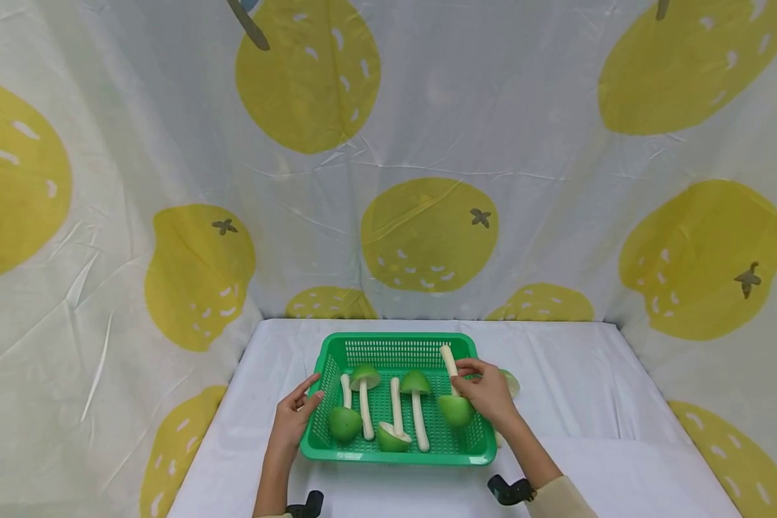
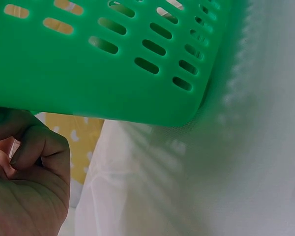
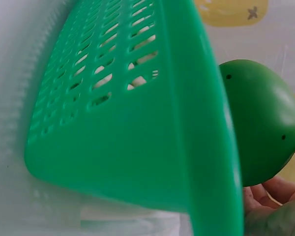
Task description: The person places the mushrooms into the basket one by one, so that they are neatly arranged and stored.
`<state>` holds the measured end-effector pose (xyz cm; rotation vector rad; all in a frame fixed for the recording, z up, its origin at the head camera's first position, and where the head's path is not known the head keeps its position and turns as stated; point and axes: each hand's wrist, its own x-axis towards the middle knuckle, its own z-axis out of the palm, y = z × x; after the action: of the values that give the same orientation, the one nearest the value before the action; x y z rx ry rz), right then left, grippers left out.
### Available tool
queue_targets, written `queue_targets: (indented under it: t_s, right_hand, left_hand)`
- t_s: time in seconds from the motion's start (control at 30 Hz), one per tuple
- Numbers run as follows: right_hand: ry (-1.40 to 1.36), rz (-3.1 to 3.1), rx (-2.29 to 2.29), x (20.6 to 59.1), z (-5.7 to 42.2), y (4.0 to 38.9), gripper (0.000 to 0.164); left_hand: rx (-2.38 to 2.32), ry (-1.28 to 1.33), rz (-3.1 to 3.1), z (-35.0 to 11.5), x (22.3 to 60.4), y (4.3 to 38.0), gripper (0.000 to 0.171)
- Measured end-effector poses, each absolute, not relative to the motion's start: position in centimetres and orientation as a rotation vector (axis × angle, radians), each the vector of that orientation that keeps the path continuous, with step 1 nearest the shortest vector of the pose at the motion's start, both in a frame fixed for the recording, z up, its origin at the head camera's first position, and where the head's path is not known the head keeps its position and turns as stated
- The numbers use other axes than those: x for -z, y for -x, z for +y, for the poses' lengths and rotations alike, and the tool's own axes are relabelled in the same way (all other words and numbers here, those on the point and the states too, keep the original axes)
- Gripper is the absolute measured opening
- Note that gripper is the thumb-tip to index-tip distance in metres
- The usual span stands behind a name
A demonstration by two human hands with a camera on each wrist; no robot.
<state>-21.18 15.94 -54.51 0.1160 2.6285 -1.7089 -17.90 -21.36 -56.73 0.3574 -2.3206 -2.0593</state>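
Observation:
A green plastic basket (image 1: 398,457) with slotted walls stands on the white-covered table. At its left rim, my left hand (image 1: 291,416) grips the edge, thumb over the rim; curled fingers show below the rim in the left wrist view. My right hand (image 1: 490,394) pinches the pale stem of a green-capped mushroom (image 1: 456,412) at the basket's right end. This one hangs cap down, stem pointing up. Its rounded cap (image 3: 260,123) shows beyond the rim in the right wrist view. Several similar mushrooms lie in the basket, including one with its cap (image 1: 345,425) toward me.
Another pale green cap (image 1: 511,383) lies on the table right of the basket, partly hidden by my right hand. White cloth (image 1: 557,360) covers the table. Lemon-printed curtains (image 1: 427,158) enclose the back and sides.

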Motion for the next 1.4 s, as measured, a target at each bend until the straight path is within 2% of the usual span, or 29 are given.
queue_targets:
  t_s: [0.47, 0.83, 1.4]
  right_hand:
    - [-0.02, 2.674, 1.596, 55.2, 14.0, 21.6, 0.038]
    - [-0.042, 2.686, 1.485, 55.8, 13.1, 22.0, 0.037]
    - [-0.053, 2.725, 1.297, 57.4, 12.1, 21.6, 0.037]
  left_hand:
    - [2.084, -0.348, -2.297, -21.3, 56.8, 17.8, 0.045]
    - [2.086, -0.377, -2.286, -22.2, 60.3, 19.5, 0.048]
    - [2.108, -0.368, -2.261, -22.1, 59.8, 19.2, 0.046]
